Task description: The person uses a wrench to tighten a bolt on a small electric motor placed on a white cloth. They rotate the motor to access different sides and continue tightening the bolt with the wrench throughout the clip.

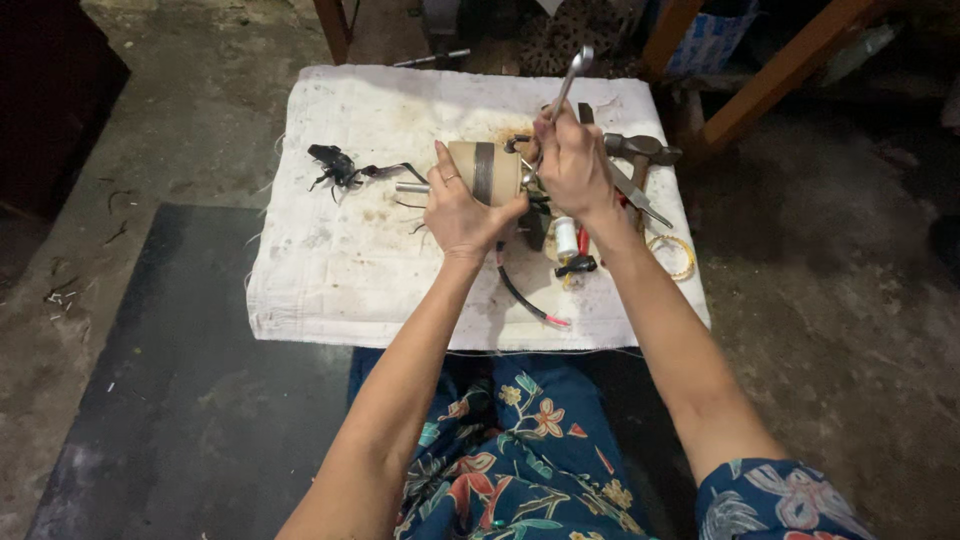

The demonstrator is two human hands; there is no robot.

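Motor housing (483,172), a beige cylinder with a dark band around it, is in the middle of the white cloth (330,270), and you hold it slightly above the cloth. Your left hand (458,205) grips it from the near-left side, with the fingers closed around the body and the thumb lying up along its left end. A short metal shaft (411,187) comes out of the left end, just beside your thumb. Your right hand (572,162) is at the right end of the housing, closed tightly on a metal wrench (572,78); the wrench handle points up and away from you, and its lower end is hidden behind the fingers. A black and red cable (525,300) hangs from the housing toward you over the cloth. To the right of your hands lie a hammer (645,150), a small white spool (566,237) and a yellow ring (673,256). On the far left part of the cloth lies a black tangled part (335,167).
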